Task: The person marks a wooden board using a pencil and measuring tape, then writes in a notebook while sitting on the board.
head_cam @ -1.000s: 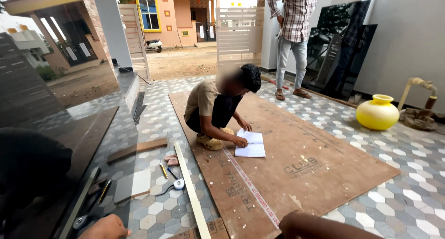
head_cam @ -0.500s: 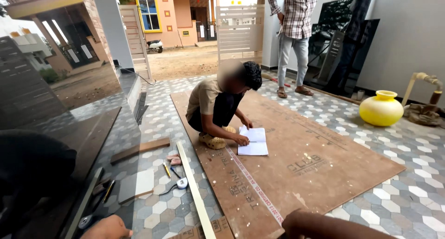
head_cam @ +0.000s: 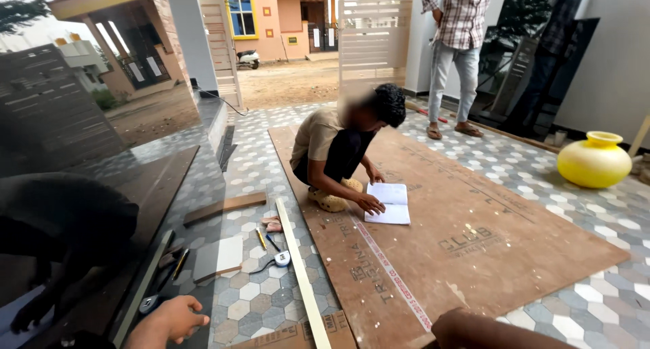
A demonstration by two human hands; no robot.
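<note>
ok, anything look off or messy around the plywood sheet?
Nothing damaged or spilled. Small tools, a tape measure and pencil, lie loose on the tiles beside the long wooden strip, which lies slightly skewed along the plywood sheet.

Brown plywood sheet point(head_cam: 467, 241), yellow pot point(head_cam: 594, 161), grey hexagon-patterned floor point(head_cam: 257, 301).

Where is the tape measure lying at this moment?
In the head view, the tape measure lies on the tiled floor, left of centre, beside the long wooden strip.
</note>
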